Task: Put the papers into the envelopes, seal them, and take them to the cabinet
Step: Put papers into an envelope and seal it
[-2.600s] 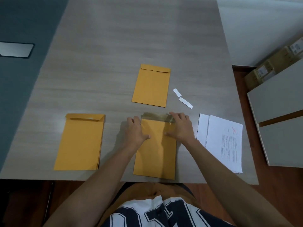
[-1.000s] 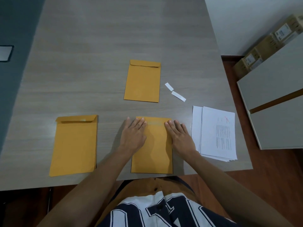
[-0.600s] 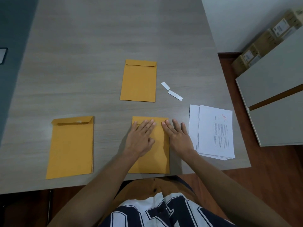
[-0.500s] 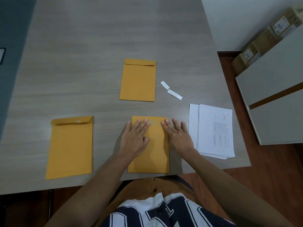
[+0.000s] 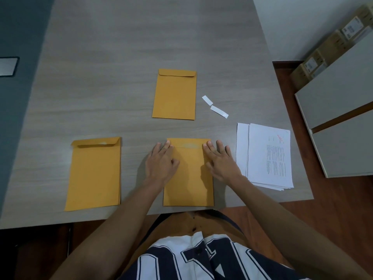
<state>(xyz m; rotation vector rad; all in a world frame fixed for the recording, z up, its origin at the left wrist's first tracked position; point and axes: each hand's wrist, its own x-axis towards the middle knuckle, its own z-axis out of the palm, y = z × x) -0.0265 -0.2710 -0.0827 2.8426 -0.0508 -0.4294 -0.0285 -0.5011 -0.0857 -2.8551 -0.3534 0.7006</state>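
A tan envelope lies in front of me at the table's near edge, its flap folded down. My left hand presses flat on the flap's left end and my right hand presses flat on its right end, fingers straight. A second envelope lies farther back, flap closed. A third envelope lies to the left with its flap slightly raised. A stack of printed papers sits to the right of my right hand.
Two small white strips lie on the grey wood-grain table behind the papers. A white cabinet stands right of the table, with cardboard boxes behind it against the wall. A dark floor panel lies to the left.
The flap of the near envelope went from raised to folded flat. My hands slid along it, together then apart, and now press its two ends.
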